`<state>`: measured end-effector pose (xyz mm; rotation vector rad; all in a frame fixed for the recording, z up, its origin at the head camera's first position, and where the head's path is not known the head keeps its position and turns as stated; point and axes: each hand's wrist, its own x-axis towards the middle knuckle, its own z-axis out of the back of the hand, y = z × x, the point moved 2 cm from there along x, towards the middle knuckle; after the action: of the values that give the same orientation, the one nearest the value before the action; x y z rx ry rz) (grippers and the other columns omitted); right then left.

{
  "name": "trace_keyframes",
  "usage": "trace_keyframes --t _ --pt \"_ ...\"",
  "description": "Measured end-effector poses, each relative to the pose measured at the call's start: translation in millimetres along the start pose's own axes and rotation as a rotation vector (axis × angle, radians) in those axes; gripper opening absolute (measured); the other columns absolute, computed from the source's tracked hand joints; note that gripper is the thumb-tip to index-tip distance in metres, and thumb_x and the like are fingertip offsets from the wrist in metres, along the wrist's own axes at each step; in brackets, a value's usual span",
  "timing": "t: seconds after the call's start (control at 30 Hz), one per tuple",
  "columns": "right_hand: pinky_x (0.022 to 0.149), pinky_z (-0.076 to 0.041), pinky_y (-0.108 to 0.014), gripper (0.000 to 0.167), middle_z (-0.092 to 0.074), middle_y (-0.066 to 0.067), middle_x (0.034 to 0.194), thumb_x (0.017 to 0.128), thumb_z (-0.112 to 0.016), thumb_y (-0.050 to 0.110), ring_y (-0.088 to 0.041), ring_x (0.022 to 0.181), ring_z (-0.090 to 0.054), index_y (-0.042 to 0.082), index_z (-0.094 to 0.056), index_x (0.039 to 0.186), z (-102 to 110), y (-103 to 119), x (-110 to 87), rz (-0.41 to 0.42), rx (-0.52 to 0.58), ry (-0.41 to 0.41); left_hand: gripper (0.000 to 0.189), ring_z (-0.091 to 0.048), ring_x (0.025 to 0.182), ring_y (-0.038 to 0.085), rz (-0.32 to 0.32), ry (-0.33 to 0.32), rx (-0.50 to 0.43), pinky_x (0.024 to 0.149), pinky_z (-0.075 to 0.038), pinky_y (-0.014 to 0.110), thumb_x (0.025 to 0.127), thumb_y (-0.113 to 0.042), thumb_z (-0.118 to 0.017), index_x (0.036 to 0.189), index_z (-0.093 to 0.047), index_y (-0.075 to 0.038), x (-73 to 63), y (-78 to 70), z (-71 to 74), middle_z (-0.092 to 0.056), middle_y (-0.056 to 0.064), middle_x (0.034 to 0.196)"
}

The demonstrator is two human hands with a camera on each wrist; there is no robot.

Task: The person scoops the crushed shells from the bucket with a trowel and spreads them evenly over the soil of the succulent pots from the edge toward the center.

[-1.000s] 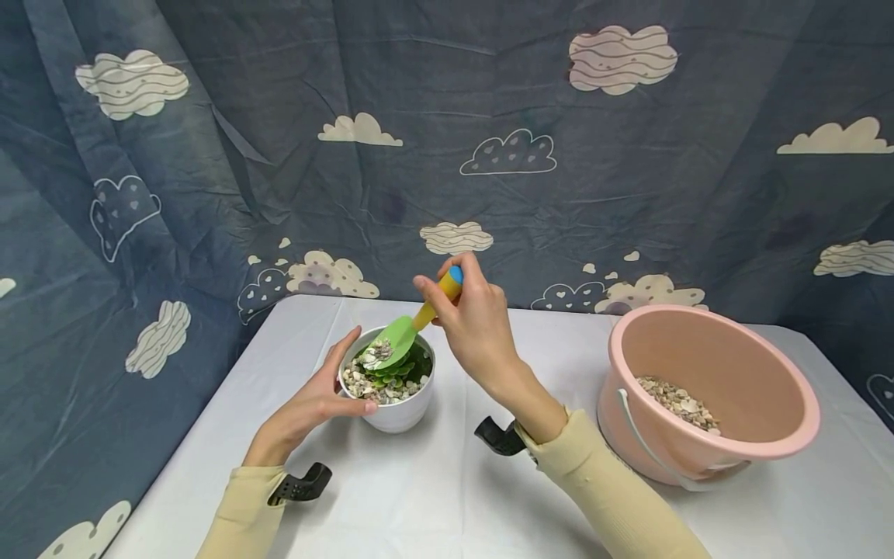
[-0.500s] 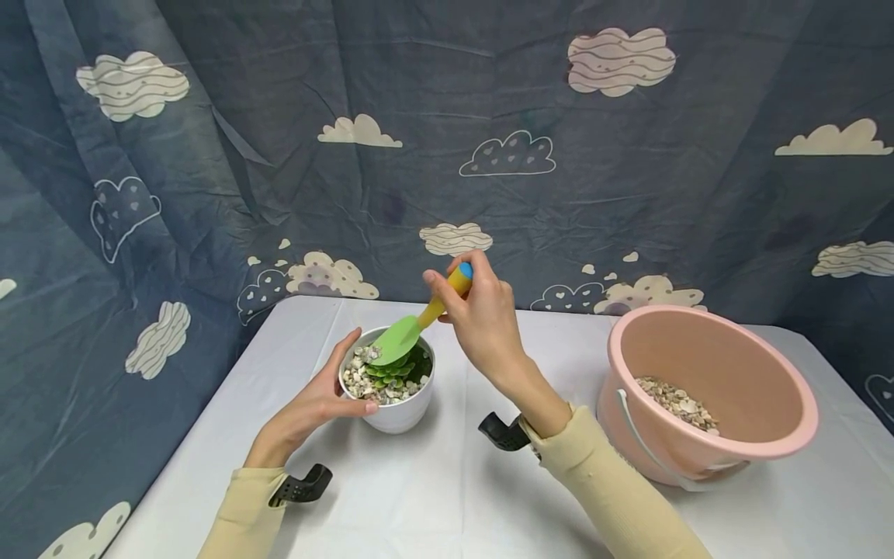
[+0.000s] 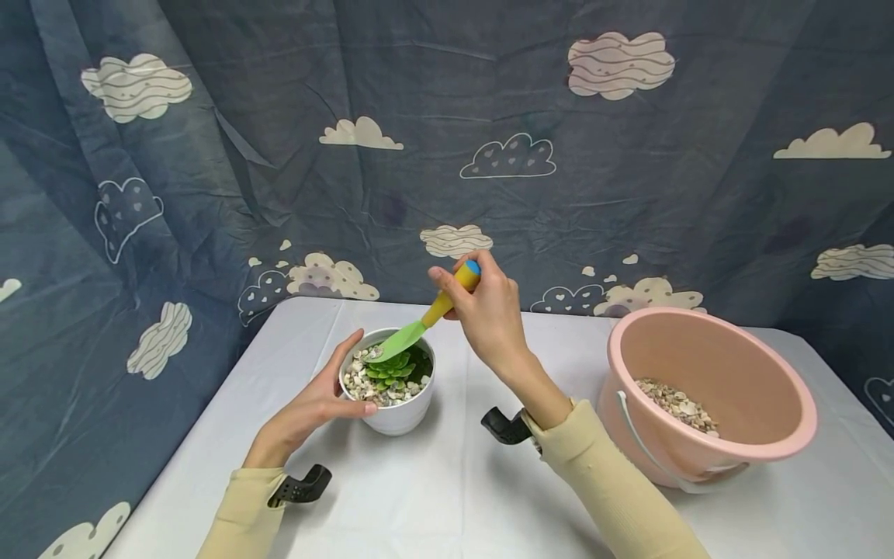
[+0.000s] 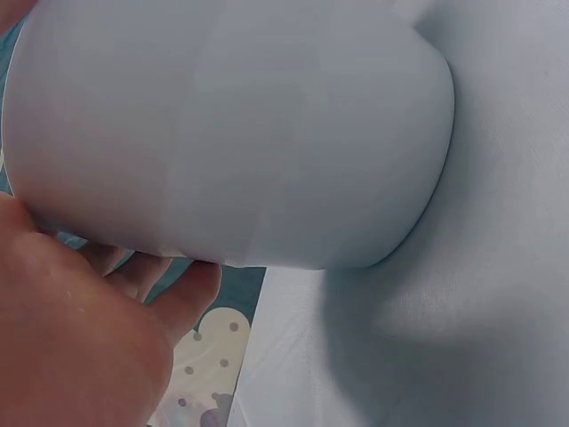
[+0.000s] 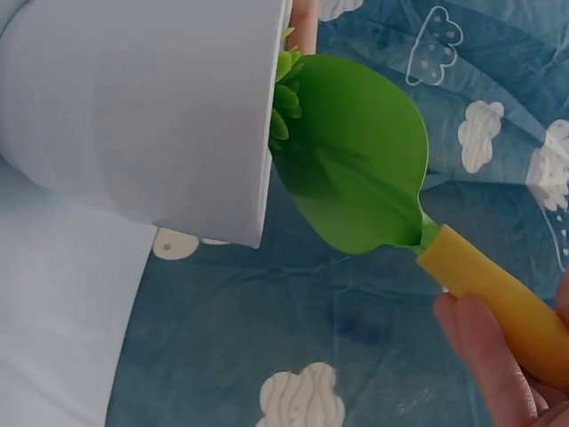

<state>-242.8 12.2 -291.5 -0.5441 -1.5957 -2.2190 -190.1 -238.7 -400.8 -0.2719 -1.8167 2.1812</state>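
Note:
A white flower pot (image 3: 398,420) stands on the table, holding a green succulent (image 3: 388,373) with pale pebbles (image 3: 359,382) around it. My left hand (image 3: 316,401) grips the pot from its left side, thumb at the near rim and fingers along the far side; the left wrist view shows several fingers (image 4: 191,294) against the pot wall. A small trowel with a green blade (image 5: 360,156) and a yellow handle is held by its handle in my right hand (image 3: 491,317). The blade is tipped edge-on over the succulent, its tip near the pebbles at the pot's left.
A pink bucket (image 3: 775,388) with a white handle and pebbles (image 3: 676,405) at its bottom stands on the right of the white-covered table (image 3: 419,497). A dark cloud-print cloth (image 3: 391,194) hangs behind and to the left.
The trowel blade has turned over and the pebbles on it have slid into the pot's left side. My right hand has shifted slightly right; the left hand keeps its grip.

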Motion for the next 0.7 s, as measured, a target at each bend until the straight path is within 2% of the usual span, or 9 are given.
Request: trace_keyframes --t 0.2,0.37,0.53,0.7 --pt "0.052 -0.056 -0.030 0.043 -0.068 -0.006 0.078 0.087 -0.072 0.043 -0.016 0.055 -0.067 0.005 -0.057 0.097 1.4 -13.6 2.3 -0.034 0.048 -0.035 0.107 -0.003 0.146 0.033 0.017 -0.002 0.005 0.111 -0.002 0.064 0.075 -0.018 -0.081 0.158 -0.014 -0.030 0.1 1.0 -0.9 0.000 0.006 0.163" --pt "0.051 -0.056 -0.032 0.049 -0.067 -0.011 0.077 0.087 -0.071 0.048 -0.019 0.053 -0.067 0.003 -0.059 0.100 4.2 -26.3 4.0 -0.067 0.114 -0.060 0.107 -0.003 0.146 0.031 0.004 -0.005 0.013 0.112 -0.003 0.063 0.075 -0.017 -0.081 0.158 -0.014 -0.029 0.2 0.5 -1.1 0.000 0.005 0.163" --pt "0.053 -0.057 -0.036 0.050 -0.068 -0.017 0.081 0.087 -0.072 0.045 -0.025 0.061 -0.070 -0.001 -0.059 0.101 7.1 -38.9 4.2 -0.141 0.243 -0.077 0.107 -0.001 0.146 0.029 -0.005 -0.003 0.014 0.112 -0.003 0.063 0.076 -0.017 -0.081 0.158 -0.014 -0.028 -0.1 0.1 -1.1 0.001 0.003 0.163" --pt "0.058 -0.058 -0.040 0.046 -0.070 -0.022 0.084 0.088 -0.073 0.039 -0.028 0.068 -0.072 -0.001 -0.055 0.101 10.0 -47.2 1.4 -0.232 0.439 -0.073 0.108 -0.004 0.146 0.032 -0.005 -0.007 0.001 0.112 -0.004 0.063 0.075 -0.016 -0.082 0.158 -0.014 -0.028 0.0 0.4 -0.5 0.001 0.005 0.163"
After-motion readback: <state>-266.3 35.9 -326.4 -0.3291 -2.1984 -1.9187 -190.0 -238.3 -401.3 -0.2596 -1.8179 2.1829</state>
